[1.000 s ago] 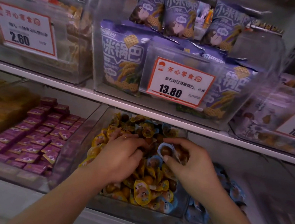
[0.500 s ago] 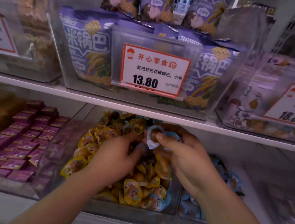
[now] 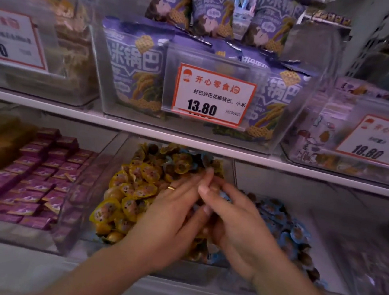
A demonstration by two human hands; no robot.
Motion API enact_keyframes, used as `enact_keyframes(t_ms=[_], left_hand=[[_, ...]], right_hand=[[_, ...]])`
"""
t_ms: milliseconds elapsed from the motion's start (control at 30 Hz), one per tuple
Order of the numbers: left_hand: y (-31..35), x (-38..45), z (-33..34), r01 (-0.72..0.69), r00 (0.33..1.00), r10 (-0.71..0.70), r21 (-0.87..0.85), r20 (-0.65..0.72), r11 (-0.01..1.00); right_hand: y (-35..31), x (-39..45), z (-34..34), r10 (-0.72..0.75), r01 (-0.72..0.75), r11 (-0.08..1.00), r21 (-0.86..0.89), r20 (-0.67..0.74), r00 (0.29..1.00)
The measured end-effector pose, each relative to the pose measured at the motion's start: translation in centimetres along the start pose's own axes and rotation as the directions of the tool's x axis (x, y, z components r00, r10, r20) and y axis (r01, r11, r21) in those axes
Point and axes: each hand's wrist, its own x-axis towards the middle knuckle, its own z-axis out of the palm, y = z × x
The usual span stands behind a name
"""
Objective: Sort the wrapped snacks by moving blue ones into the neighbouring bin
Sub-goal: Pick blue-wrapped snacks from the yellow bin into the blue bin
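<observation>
The blue snack held up half a second ago has dropped from sight; left hand (image 3: 171,217) lies loose-fingered, right hand's (image 3: 237,227) grasp cannot be told.

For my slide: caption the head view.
Both hands dig through yellow snacks; blue snacks fill the bin alongside.

Glossy foil-like wrappers cover the yellow snacks (image 3: 132,193) and, at three o'clock of them, the blue snacks (image 3: 284,223), both heaps lying in clear, smooth plastic bins (image 3: 231,173) below a matt paper price tag (image 3: 212,96).
</observation>
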Motion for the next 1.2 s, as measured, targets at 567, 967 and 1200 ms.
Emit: enact_keyframes(t_ms=[567, 967, 1200], left_hand=[[-2.1, 0.3, 3.2, -0.050, 0.922, -0.103, 0.379, 0.373, 0.924], [-6.1, 0.2, -4.3, 0.140, 0.978, -0.204, 0.565, 0.050, 0.813], [-2.7, -0.8, -2.0, -0.097, 0.995, 0.080, 0.574, 0.055, 0.813]], right_hand=[[-1.8, -3.7, -18.2, -0.272, -0.174, 0.474, -0.863, -0.331, 0.904], [-0.4, -0.8, -7.1, -0.567, 0.394, 0.257, -0.883, 0.193, 0.801], [0.6, 0.6, -6.6, -0.230, 0.407, -0.104, -0.907, 0.420, 0.878]])
